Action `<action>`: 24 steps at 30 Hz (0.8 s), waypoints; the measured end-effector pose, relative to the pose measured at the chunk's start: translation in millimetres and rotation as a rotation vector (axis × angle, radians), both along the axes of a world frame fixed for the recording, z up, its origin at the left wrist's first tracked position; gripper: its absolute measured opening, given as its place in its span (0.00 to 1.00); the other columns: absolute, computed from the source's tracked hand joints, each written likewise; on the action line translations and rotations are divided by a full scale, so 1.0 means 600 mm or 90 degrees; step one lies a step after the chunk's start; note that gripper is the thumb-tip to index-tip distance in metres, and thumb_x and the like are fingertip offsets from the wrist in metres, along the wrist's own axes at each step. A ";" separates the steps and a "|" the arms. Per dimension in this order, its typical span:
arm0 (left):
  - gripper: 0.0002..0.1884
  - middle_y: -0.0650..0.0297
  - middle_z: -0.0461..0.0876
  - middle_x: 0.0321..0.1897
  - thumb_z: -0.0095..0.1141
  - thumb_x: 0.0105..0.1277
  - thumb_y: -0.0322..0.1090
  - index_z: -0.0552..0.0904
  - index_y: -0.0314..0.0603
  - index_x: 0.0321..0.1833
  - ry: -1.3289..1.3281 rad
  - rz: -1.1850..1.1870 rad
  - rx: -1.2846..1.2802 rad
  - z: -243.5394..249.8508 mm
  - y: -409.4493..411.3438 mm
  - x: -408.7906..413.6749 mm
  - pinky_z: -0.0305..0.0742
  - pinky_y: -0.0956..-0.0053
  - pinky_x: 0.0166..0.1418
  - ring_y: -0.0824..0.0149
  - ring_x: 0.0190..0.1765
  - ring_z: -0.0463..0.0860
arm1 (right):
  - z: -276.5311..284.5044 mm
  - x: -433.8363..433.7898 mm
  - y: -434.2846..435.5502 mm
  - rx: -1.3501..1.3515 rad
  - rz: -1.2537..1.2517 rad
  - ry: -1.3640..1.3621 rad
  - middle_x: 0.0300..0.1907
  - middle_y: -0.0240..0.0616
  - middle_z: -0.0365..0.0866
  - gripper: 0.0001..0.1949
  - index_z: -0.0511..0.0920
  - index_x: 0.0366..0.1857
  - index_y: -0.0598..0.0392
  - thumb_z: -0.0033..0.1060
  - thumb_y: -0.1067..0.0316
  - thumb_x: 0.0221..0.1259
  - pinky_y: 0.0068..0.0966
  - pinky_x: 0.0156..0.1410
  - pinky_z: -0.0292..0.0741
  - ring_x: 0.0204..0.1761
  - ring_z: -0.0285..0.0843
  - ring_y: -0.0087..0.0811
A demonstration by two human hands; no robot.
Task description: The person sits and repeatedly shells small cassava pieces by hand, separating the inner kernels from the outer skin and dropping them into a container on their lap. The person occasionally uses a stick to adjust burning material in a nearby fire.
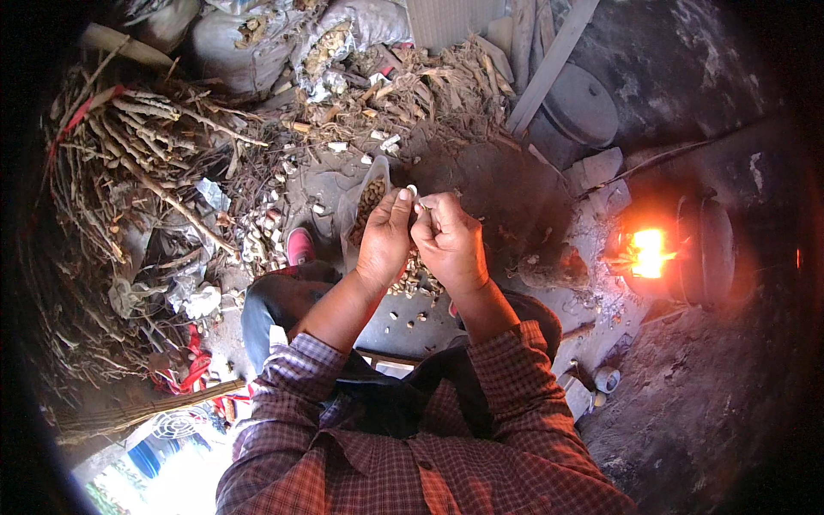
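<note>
My left hand (pixel 381 243) and my right hand (pixel 452 239) are close together over my lap, with the fingertips nearly meeting. A small pale piece (pixel 412 190), perhaps part of a peanut shell, sticks up at my left thumb tip, pinched there. The right fingers are curled in, thumb against forefinger; whether something is between them is hidden. Just beyond the left hand stands a translucent plastic bag (pixel 381 168) holding what look like unshelled peanuts (pixel 371 195). Under my wrists, more peanuts or shells (pixel 415 283) lie heaped, with several loose pieces nearer me.
On my right a fire (pixel 647 253) burns at the mouth of a round stove. A bundle of sticks (pixel 129 141) lies at left. Stuffed sacks (pixel 241 48), dry stalks (pixel 425 90), a leaning plank (pixel 552 64) and a round lid (pixel 581 105) are at the back.
</note>
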State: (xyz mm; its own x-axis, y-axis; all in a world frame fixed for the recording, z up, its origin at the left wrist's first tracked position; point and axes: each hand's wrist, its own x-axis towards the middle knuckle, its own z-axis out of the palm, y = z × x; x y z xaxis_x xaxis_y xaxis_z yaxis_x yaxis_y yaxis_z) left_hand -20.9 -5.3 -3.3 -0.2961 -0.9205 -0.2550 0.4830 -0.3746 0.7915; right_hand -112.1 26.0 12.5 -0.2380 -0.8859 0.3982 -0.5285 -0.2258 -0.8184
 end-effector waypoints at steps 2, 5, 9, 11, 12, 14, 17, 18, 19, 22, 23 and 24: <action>0.12 0.69 0.74 0.29 0.39 0.72 0.38 0.74 0.39 0.39 0.015 -0.004 0.022 -0.001 -0.002 0.001 0.68 0.84 0.36 0.78 0.32 0.71 | -0.004 -0.004 -0.002 -0.019 0.013 0.030 0.24 0.50 0.76 0.05 0.71 0.32 0.57 0.54 0.75 0.53 0.36 0.30 0.73 0.26 0.77 0.50; 0.11 0.69 0.74 0.30 0.41 0.72 0.39 0.74 0.40 0.39 0.020 -0.017 0.014 -0.010 -0.001 0.003 0.69 0.83 0.35 0.77 0.32 0.71 | -0.001 -0.008 -0.002 -0.034 0.029 0.091 0.25 0.51 0.76 0.05 0.70 0.33 0.57 0.53 0.74 0.53 0.38 0.31 0.73 0.27 0.76 0.51; 0.11 0.69 0.73 0.27 0.42 0.71 0.40 0.74 0.42 0.37 0.037 0.015 0.116 0.007 0.000 -0.002 0.67 0.81 0.29 0.76 0.28 0.71 | 0.004 -0.007 -0.001 -0.050 0.019 0.099 0.23 0.49 0.76 0.04 0.69 0.33 0.57 0.52 0.76 0.54 0.35 0.29 0.73 0.25 0.78 0.45; 0.12 0.69 0.72 0.25 0.42 0.71 0.41 0.74 0.43 0.34 0.066 -0.041 0.098 -0.004 -0.003 0.010 0.65 0.81 0.25 0.76 0.25 0.69 | -0.018 -0.010 -0.006 -0.007 0.012 -0.115 0.21 0.43 0.76 0.05 0.69 0.33 0.58 0.51 0.78 0.55 0.28 0.27 0.73 0.22 0.78 0.32; 0.12 0.69 0.72 0.24 0.43 0.71 0.41 0.74 0.43 0.33 0.081 -0.067 0.089 -0.007 -0.005 0.015 0.63 0.82 0.24 0.76 0.23 0.68 | -0.018 -0.012 -0.008 0.012 0.011 -0.169 0.21 0.35 0.77 0.05 0.69 0.33 0.57 0.51 0.80 0.55 0.22 0.27 0.71 0.23 0.75 0.20; 0.12 0.69 0.71 0.22 0.43 0.70 0.42 0.74 0.44 0.32 0.086 -0.083 0.087 -0.005 -0.005 0.018 0.61 0.83 0.23 0.77 0.21 0.65 | -0.010 -0.009 -0.007 0.022 0.037 -0.295 0.22 0.29 0.75 0.05 0.71 0.33 0.58 0.49 0.81 0.56 0.15 0.25 0.67 0.23 0.71 0.15; 0.13 0.70 0.70 0.22 0.43 0.70 0.42 0.73 0.45 0.31 0.060 -0.082 0.046 0.006 -0.005 0.013 0.59 0.85 0.23 0.78 0.21 0.64 | -0.043 -0.032 -0.007 0.129 -0.027 -0.338 0.20 0.21 0.66 0.02 0.73 0.35 0.55 0.48 0.74 0.61 0.11 0.20 0.54 0.17 0.55 0.10; 0.13 0.70 0.70 0.22 0.43 0.71 0.42 0.73 0.45 0.32 0.046 -0.078 0.028 0.008 -0.004 0.012 0.59 0.85 0.23 0.79 0.21 0.64 | -0.046 -0.034 -0.008 0.136 -0.022 -0.372 0.19 0.21 0.65 0.02 0.73 0.33 0.54 0.48 0.72 0.62 0.12 0.19 0.53 0.16 0.54 0.11; 0.13 0.70 0.70 0.22 0.42 0.71 0.42 0.73 0.45 0.32 0.010 -0.077 0.008 0.009 -0.002 0.011 0.59 0.85 0.23 0.79 0.21 0.64 | -0.046 -0.035 -0.007 0.162 -0.007 -0.452 0.18 0.21 0.64 0.03 0.72 0.32 0.53 0.48 0.69 0.63 0.12 0.19 0.52 0.15 0.53 0.12; 0.11 0.70 0.73 0.23 0.43 0.71 0.39 0.73 0.41 0.34 -0.123 -0.098 -0.125 0.002 -0.002 0.014 0.64 0.84 0.24 0.79 0.23 0.69 | -0.034 -0.025 0.002 0.284 0.038 -0.794 0.17 0.21 0.62 0.09 0.72 0.29 0.50 0.47 0.61 0.65 0.13 0.18 0.51 0.14 0.53 0.14; 0.11 0.69 0.74 0.23 0.44 0.70 0.38 0.74 0.40 0.34 -0.166 -0.083 -0.193 0.001 0.000 0.012 0.66 0.83 0.25 0.78 0.24 0.70 | -0.029 -0.018 0.001 0.311 0.014 -0.800 0.17 0.21 0.63 0.10 0.72 0.28 0.50 0.45 0.58 0.65 0.14 0.18 0.51 0.15 0.53 0.14; 0.10 0.69 0.75 0.23 0.45 0.70 0.37 0.74 0.39 0.34 -0.207 -0.069 -0.262 0.002 0.003 0.005 0.68 0.82 0.27 0.77 0.25 0.72 | -0.023 -0.012 -0.002 0.338 -0.012 -0.805 0.17 0.21 0.63 0.12 0.71 0.28 0.49 0.44 0.56 0.66 0.14 0.18 0.51 0.15 0.54 0.15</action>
State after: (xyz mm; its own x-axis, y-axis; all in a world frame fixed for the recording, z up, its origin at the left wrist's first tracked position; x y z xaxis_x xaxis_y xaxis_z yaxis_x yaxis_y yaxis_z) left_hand -18.1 -3.3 -2.4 -0.3613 -0.9321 0.0264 0.1648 -0.0360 0.9857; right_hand -119.5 24.7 -1.2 -0.1951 -0.8549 -0.4807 0.6371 0.2622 -0.7248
